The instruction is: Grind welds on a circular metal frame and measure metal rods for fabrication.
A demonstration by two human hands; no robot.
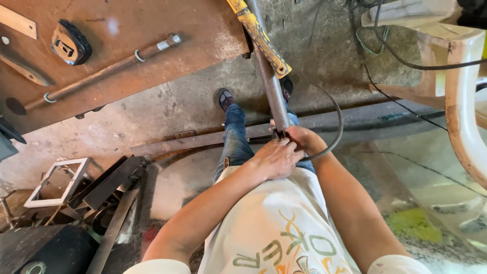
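- Hands meet at the near end of a long grey metal pipe [271, 81], in front of the person's waist.
- The left hand [274, 160] lies over the pipe end with its fingers curled down on it, grasping it from above.
- The right hand [299, 138] is just beside the left one, touching it, and its fingers also close around the pipe end.
- The pipe runs away from the body, upward in the view, between the two feet and past the edge of the rusty tabletop [152, 61].
- A yellow worn tool [259, 38] lies along the far part of the pipe, touching it.
- A dark cable [336, 119] curves in an arc from the right hand and goes toward the pipe.
- On the tabletop lie a tape measure [71, 43] and a thin threaded rod [106, 68], well apart from the hands.
- On the concrete floor [167, 106], a flat steel bar [203, 142] lies across under the legs.
- At the left there is a small white square frame [58, 180] among dark metal scraps.
- A white plastic chair [461, 66] stands at the right.
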